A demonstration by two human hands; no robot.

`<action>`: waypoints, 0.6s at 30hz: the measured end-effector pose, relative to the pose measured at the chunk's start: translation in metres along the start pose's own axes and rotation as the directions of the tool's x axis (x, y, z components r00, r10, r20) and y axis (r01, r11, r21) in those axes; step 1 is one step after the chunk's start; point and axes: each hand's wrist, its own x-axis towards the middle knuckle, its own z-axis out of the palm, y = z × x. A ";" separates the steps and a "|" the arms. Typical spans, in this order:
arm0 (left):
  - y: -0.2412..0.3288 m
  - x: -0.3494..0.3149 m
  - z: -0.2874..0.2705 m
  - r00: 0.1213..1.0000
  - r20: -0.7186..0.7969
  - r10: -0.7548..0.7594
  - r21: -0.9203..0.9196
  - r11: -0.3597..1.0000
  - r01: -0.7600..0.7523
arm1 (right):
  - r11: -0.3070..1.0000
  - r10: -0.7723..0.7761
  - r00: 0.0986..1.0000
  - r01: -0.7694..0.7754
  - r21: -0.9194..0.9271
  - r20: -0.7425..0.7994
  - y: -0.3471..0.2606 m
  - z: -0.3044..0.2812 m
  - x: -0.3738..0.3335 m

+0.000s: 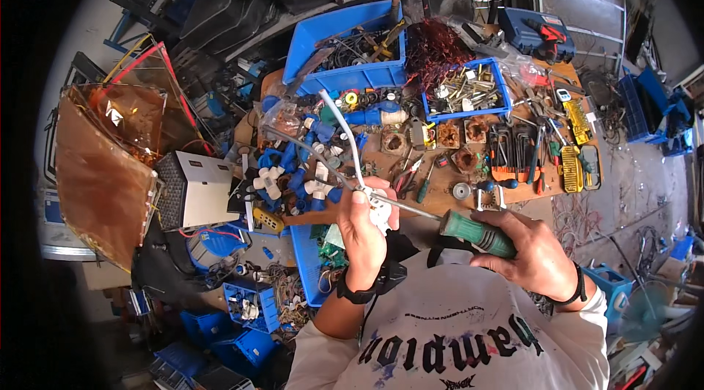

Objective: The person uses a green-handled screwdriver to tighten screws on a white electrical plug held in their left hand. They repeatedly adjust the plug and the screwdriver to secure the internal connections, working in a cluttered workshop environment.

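My left hand (363, 232) is closed around a white plastic electrical fitting (378, 212), which looks like a plug or socket body. A white cable (347, 130) rises from it above my fingers, and a thinner grey cable (301, 142) runs off to the upper left. In my right hand (539, 256) is a screwdriver (477, 234), gripped by its ribbed green handle. Its metal shaft points left and reaches the fitting; whether the tip sits in a screw is hidden by my fingers.
A cluttered wooden workbench (433, 199) lies ahead, with blue connectors (367, 116) and a blue crate of tools (352, 78). Beside it are a blue tray of bolts (469, 93), hex keys (513, 148), and a yellow bit case (572, 168). Left stands a beige metal box (198, 188).
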 end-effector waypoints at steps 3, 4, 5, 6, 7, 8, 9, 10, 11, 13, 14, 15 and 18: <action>0.002 0.015 -0.026 1.000 0.030 0.005 -0.007 1.000 -0.005 | 1.000 0.014 0.999 -0.015 0.018 0.042 -0.016 0.011 0.021; 0.005 0.021 -0.036 0.999 0.040 0.003 -0.012 1.000 -0.002 | 1.000 0.009 1.000 -0.009 -0.011 0.027 -0.021 0.017 0.027; 0.008 0.027 -0.046 0.999 0.050 0.001 -0.018 1.000 0.000 | 0.999 0.003 1.000 -0.003 -0.040 0.013 -0.027 0.025 0.033; 0.010 0.031 -0.057 0.998 0.057 -0.003 -0.023 1.000 0.004 | 0.998 -0.001 1.000 0.001 -0.069 0.001 -0.032 0.033 0.039; 0.012 0.037 -0.068 0.998 0.066 -0.014 -0.027 1.000 0.016 | 0.994 -0.044 0.998 0.039 -0.102 -0.046 -0.039 0.039 0.047; 0.015 0.043 -0.078 0.997 0.076 -0.025 -0.031 0.999 0.027 | 0.988 -0.089 0.992 0.076 -0.136 -0.093 -0.047 0.044 0.055; 0.017 0.049 -0.088 0.996 0.086 -0.035 -0.033 0.999 0.038 | 0.979 -0.135 0.981 0.111 -0.171 -0.137 -0.055 0.051 0.063; 0.020 0.053 -0.097 0.995 0.086 -0.046 -0.044 0.998 0.050 | 0.971 -0.165 0.969 0.128 -0.200 -0.182 -0.057 0.060 0.070; 0.020 0.057 -0.107 0.994 0.096 -0.058 -0.046 0.997 0.062 | 0.965 -0.171 0.963 0.122 -0.233 -0.207 -0.063 0.068 0.076; 0.019 0.065 -0.126 0.989 0.120 -0.083 -0.051 0.995 0.090 | 0.948 -0.183 0.949 0.102 -0.300 -0.255 -0.073 0.085 0.084; 0.018 0.070 -0.136 0.986 0.145 -0.079 -0.061 0.994 0.089 | 0.941 -0.166 0.951 0.074 -0.331 -0.260 -0.078 0.093 0.088; 0.017 0.075 -0.145 0.982 0.175 -0.076 -0.070 0.993 0.090 | 0.949 -0.131 0.956 0.044 -0.313 -0.261 -0.083 0.101 0.093; 0.015 0.090 -0.163 0.972 0.211 -0.100 -0.080 0.990 0.119 | 0.969 -0.023 0.977 -0.030 -0.244 -0.211 -0.094 0.121 0.105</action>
